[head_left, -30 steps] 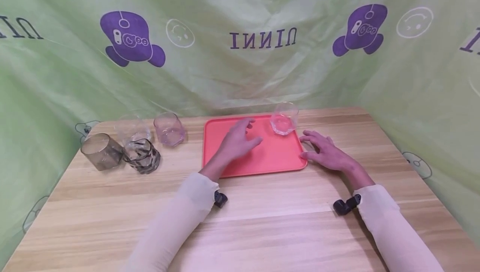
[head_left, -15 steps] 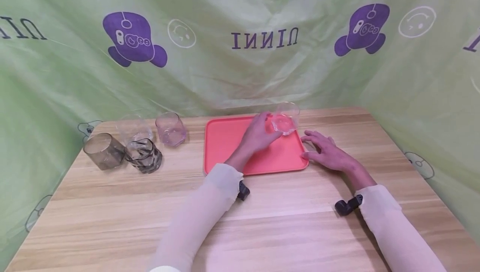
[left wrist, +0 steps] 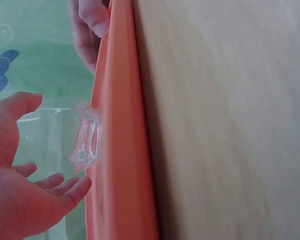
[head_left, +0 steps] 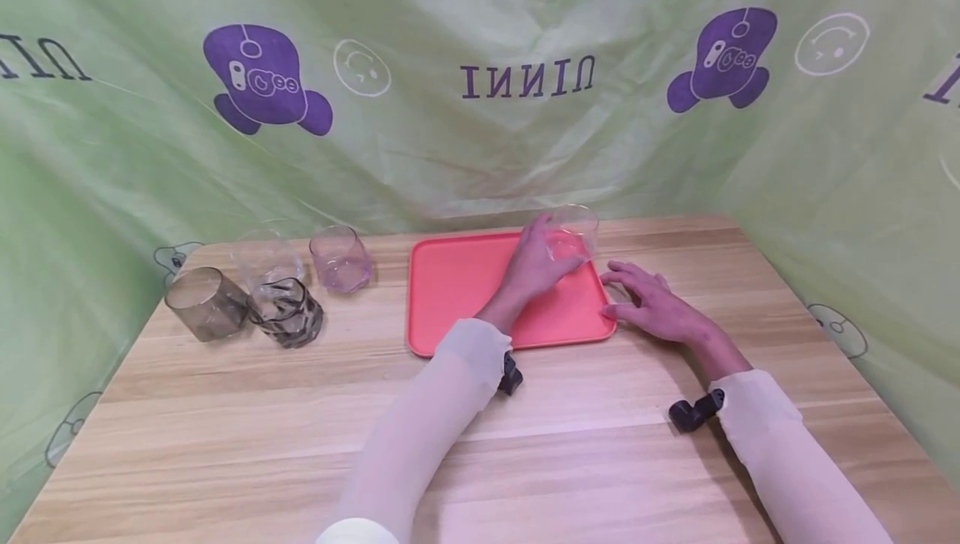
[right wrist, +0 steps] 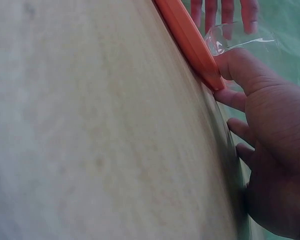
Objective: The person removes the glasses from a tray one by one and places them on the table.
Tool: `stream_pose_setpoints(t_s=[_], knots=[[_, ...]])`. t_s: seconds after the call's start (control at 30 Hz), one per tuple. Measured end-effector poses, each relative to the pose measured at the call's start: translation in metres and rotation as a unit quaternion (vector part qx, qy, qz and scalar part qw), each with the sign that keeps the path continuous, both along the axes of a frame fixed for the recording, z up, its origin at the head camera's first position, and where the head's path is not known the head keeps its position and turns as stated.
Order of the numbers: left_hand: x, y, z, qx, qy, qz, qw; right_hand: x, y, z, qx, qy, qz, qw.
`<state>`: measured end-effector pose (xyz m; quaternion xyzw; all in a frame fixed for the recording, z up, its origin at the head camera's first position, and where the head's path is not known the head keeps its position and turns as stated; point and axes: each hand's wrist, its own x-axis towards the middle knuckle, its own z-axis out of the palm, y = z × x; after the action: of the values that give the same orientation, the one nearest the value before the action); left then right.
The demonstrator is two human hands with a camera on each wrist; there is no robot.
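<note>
A clear glass (head_left: pixel 576 232) stands upright in the far right corner of a coral tray (head_left: pixel 457 286) on the wooden table. My left hand (head_left: pixel 546 251) reaches across the tray to the glass. In the left wrist view the glass (left wrist: pixel 65 135) sits between the thumb and the spread fingers of the left hand (left wrist: pixel 50 145), which are not clamped on it. My right hand (head_left: pixel 648 304) lies flat on the table, its thumb against the tray's right edge. The right wrist view shows the right hand (right wrist: pixel 270 150), the tray edge (right wrist: pixel 187 37) and the glass (right wrist: pixel 240 40).
Several glasses stand at the table's far left: a grey one (head_left: pixel 206 302), a dark faceted one (head_left: pixel 287 311), a clear one (head_left: pixel 266 257) and a pinkish one (head_left: pixel 341 257). A green printed cloth (head_left: pixel 480 136) hangs close behind and on both sides of the table.
My left hand has moved right and farther across the tray, from its middle to the clear glass, and now brackets it. The right hand and the glasses have stayed put.
</note>
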<state>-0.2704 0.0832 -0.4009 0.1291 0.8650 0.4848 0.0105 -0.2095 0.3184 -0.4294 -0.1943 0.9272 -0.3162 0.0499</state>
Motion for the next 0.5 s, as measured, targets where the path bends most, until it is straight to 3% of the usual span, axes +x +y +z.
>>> stream_pose_setpoints(t_s=[0.3, 0.5], knots=[[-0.002, 0.01, -0.01, 0.045, -0.002, -0.003, 0.999, 0.001, 0.0, 0.001, 0.002, -0.001, 0.0, 1.0], [-0.005, 0.013, -0.014, 0.049, 0.008, 0.003, 0.9988, 0.002, 0.0, 0.002, -0.001, 0.004, 0.003, 1.0]])
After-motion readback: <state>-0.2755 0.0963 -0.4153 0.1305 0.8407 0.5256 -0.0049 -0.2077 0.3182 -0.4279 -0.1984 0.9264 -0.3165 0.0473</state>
